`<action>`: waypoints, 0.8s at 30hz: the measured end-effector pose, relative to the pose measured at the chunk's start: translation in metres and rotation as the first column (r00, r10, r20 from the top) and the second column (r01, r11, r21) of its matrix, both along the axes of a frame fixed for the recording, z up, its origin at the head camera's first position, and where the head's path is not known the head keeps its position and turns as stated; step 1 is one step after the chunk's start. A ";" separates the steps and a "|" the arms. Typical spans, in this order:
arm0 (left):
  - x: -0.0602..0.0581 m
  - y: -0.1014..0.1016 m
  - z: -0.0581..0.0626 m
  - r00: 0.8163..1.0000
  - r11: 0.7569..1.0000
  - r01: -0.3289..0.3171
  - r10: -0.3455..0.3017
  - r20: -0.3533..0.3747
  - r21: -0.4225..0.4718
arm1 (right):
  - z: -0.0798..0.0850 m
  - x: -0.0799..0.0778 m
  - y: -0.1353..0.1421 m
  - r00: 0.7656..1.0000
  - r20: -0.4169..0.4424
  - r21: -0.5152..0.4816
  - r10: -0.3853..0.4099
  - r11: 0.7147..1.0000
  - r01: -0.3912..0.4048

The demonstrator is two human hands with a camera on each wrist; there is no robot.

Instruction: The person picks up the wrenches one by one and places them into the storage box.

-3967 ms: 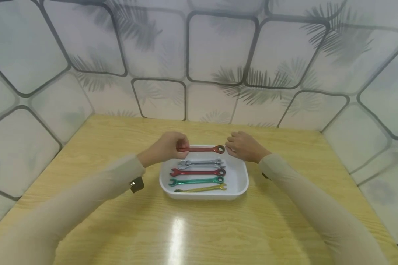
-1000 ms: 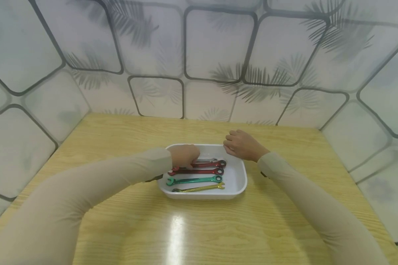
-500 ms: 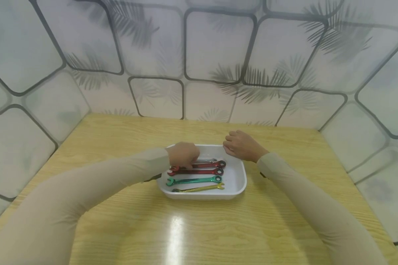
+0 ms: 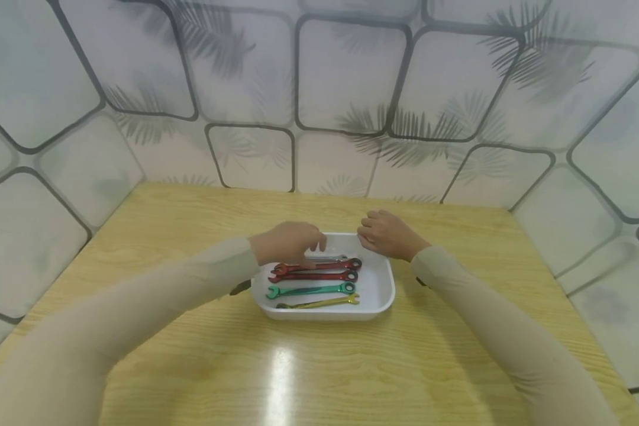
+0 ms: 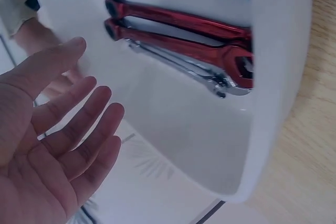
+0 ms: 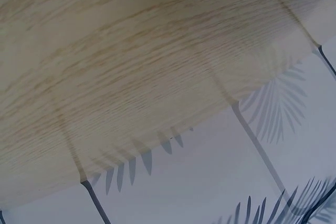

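Observation:
A white tray (image 4: 380,296) holds a row of wrenches. Nearest the person lies a yellow wrench (image 4: 319,304), then a green one (image 4: 314,290) and two red wrenches (image 4: 319,276), the farther overlapping silver wrenches (image 4: 330,258) behind it. Over the tray's far left part, my left hand (image 4: 284,244) hovers with loosely spread fingers; in the left wrist view its palm (image 5: 31,182) is bare. My right hand (image 4: 387,235) has its fingers curled at the far right corner, gripping the tray's rim. The right wrist view shows no hand.
The tray stands on a light wood-grain table (image 4: 431,355). Patterned panels (image 4: 351,89) with leaf prints enclose the table at the back and both sides.
My left hand lowered a red wrench into the tray beside the other red one, let go, and now lifts slightly left with its fingers loosened. The right hand stays at the tray's corner.

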State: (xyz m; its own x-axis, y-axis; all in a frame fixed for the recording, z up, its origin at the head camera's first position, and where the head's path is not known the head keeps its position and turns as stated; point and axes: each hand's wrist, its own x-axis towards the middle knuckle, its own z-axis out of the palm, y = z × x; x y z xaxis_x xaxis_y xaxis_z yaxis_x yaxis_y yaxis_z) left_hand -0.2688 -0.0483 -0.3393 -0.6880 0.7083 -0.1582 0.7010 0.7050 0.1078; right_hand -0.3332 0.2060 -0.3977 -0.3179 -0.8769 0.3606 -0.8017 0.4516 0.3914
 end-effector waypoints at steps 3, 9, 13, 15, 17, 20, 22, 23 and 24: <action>0.005 -0.005 0.004 0.999 0.999 0.007 -0.005 -0.036 0.044 | 0.000 0.000 0.000 1.000 0.003 0.001 0.003 1.000 -0.003; 0.019 -0.018 0.012 0.991 0.994 -0.020 0.034 -0.131 0.106 | 0.000 0.000 0.001 1.000 0.003 0.004 0.002 1.000 -0.002; 0.028 -0.030 0.016 0.983 0.987 -0.050 0.076 -0.170 0.151 | -0.001 0.000 0.001 1.000 -0.007 0.005 0.003 1.000 -0.003; 0.032 -0.035 0.017 0.976 0.982 -0.053 0.089 -0.198 0.179 | 0.000 0.001 0.001 1.000 -0.010 0.000 0.007 1.000 -0.007; 0.035 -0.041 0.017 0.968 0.978 -0.051 0.099 -0.230 0.204 | 0.000 0.001 0.001 1.000 -0.013 -0.005 0.011 1.000 -0.011; 0.039 -0.050 0.018 0.951 0.969 -0.029 0.103 -0.292 0.245 | 0.001 0.002 0.001 1.000 -0.013 -0.015 0.023 1.000 -0.023; 0.042 -0.055 0.018 0.932 0.964 -0.011 0.107 -0.347 0.267 | 0.000 0.001 0.000 1.000 -0.013 -0.016 0.027 1.000 -0.027; 0.042 -0.058 0.018 0.919 0.962 -0.004 0.112 -0.378 0.274 | 0.000 0.001 0.000 0.999 -0.013 -0.017 0.030 0.999 -0.030; 0.043 -0.061 0.018 0.906 0.960 0.001 0.118 -0.406 0.281 | 0.000 0.001 0.000 0.999 -0.012 -0.018 0.031 0.999 -0.031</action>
